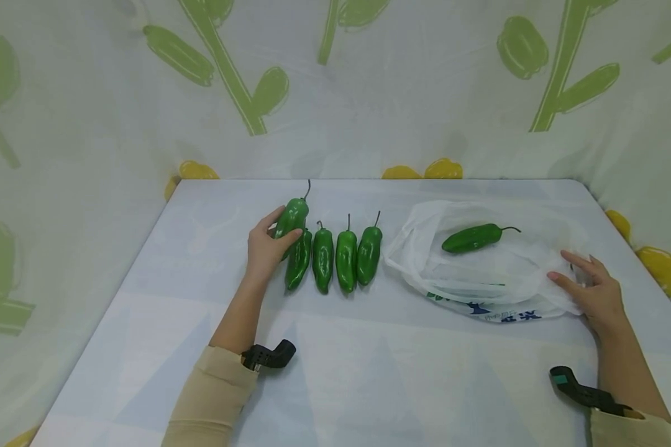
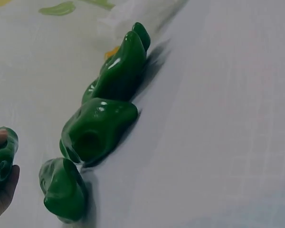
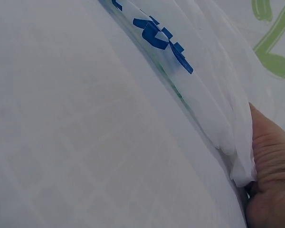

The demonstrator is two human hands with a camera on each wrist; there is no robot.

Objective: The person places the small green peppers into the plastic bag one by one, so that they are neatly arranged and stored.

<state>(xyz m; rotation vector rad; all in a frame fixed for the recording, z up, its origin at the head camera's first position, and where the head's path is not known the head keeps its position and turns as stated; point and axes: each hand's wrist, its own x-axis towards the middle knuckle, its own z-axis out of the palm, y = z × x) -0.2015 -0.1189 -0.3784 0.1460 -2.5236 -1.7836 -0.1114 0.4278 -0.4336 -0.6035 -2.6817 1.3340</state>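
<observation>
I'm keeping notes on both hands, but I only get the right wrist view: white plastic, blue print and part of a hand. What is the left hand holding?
Observer: The left hand holds a green pepper, its stem pointing up and away from the person.
Operator: Any others near it?
Observer: Yes, four more green peppers lie side by side in a row.
Operator: And anything to the right of that row?
Observer: A lone green pepper lies within the outline of the white bag; I can't tell whether it is inside or on top.
</observation>
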